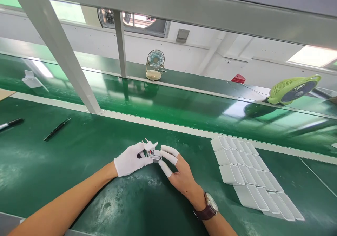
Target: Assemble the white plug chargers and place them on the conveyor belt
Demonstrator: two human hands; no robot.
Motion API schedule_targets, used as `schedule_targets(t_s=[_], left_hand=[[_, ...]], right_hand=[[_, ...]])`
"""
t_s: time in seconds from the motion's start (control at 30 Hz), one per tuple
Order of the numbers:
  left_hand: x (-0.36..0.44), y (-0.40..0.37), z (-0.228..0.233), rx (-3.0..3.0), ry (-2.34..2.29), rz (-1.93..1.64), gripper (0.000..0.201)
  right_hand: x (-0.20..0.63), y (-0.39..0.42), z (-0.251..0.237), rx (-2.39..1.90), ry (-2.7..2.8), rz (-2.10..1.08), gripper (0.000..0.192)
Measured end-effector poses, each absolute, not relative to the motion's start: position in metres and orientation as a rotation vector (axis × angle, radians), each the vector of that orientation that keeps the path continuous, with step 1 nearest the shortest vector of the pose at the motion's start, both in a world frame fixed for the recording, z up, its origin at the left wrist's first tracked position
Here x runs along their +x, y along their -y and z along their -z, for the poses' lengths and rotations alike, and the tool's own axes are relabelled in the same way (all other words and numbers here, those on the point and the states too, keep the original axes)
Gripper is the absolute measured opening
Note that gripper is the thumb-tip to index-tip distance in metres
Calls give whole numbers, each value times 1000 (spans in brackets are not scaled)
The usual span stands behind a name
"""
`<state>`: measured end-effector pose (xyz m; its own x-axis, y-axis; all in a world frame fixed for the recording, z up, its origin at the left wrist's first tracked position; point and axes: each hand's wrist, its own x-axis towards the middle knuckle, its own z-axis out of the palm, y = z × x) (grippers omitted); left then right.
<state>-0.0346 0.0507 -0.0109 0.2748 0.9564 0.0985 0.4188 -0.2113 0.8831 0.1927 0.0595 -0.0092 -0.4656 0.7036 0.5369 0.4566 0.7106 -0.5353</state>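
In the head view, an opened white plug adapter (154,156) is held between both hands, a little above the green bench. Its prong part (150,145), with two pins pointing up and left, is tilted away from the body, and small parts with a touch of red show in the gap. My left hand (130,159), in a white glove, is closed on the adapter's left side, fingers above and thumb below. My right hand (179,169), with white finger covers on thumb and fingers, pinches its right end. Fingertips partly hide the adapter.
Rows of white open-ended housings (252,174) stand at right on the green bench (86,151). Black tweezers (57,129) and a pen (11,124) lie at left. A grey post (65,53) rises beyond. A small fan (156,62) and a green fan (293,89) stand farther back.
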Motion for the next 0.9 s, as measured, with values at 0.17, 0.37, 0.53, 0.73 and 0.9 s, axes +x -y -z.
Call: schedule_targets(t_s=[0.17, 0.37, 0.53, 0.73, 0.9], left_hand=[[-34, -51, 8, 1649, -1195, -892, 30], [-32, -54, 11, 1513, -1189, -879, 31], [-33, -56, 8, 1439, -1125, -858, 33], [-38, -57, 20, 1411, -1050, -1083, 60], [-45, -56, 20, 1454, -1130, -1155, 67]], right_hand=[[195, -60, 13, -836, 2270, -321, 46], [197, -65, 15, -749, 2327, -358, 39], [195, -66, 15, -698, 2378, -384, 44], [188, -65, 11, -690, 2323, -330, 43], [181, -67, -3, -659, 2145, -270, 52]])
